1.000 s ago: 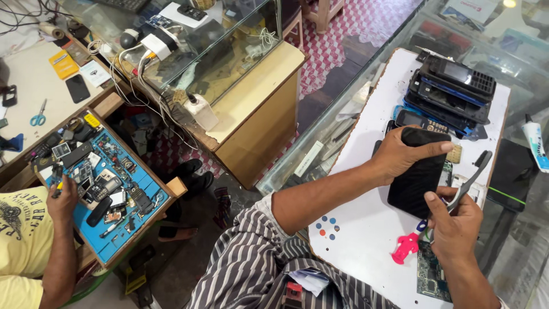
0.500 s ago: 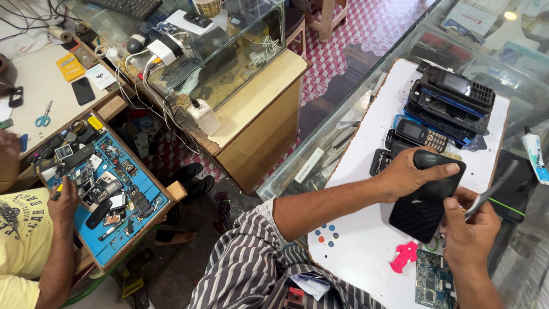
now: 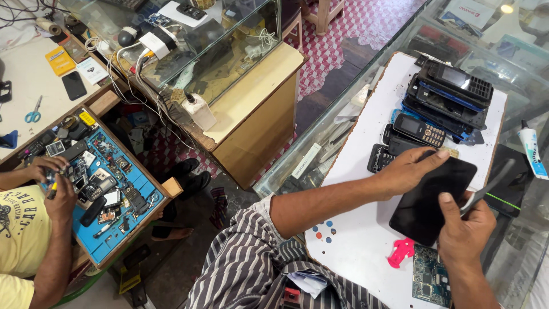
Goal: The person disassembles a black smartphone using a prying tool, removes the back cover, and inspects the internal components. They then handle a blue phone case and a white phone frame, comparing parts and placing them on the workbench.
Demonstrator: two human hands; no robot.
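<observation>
A black smartphone [image 3: 426, 206] lies flat on a white board [image 3: 366, 171] set on a glass counter. My left hand [image 3: 409, 170] rests on the phone's upper left edge, fingers stretched across it. My right hand [image 3: 466, 232] holds a thin dark tool [image 3: 492, 182] and presses a finger on the phone's lower right part. A pink plastic pick [image 3: 400, 252] and a green circuit board [image 3: 430, 281] lie just below the phone.
A pile of old keypad phones [image 3: 440, 100] sits at the board's far end. A white glue tube [image 3: 532, 151] lies on the glass at right. At left, another person in a yellow shirt [image 3: 23, 240] works over a blue tray of parts [image 3: 108, 194]. A wooden cabinet [image 3: 257, 114] stands between.
The phone has been laid flatter and turned on the board. My left hand slid from gripping its top to resting along its upper edge. The other person's hands shifted over the tray.
</observation>
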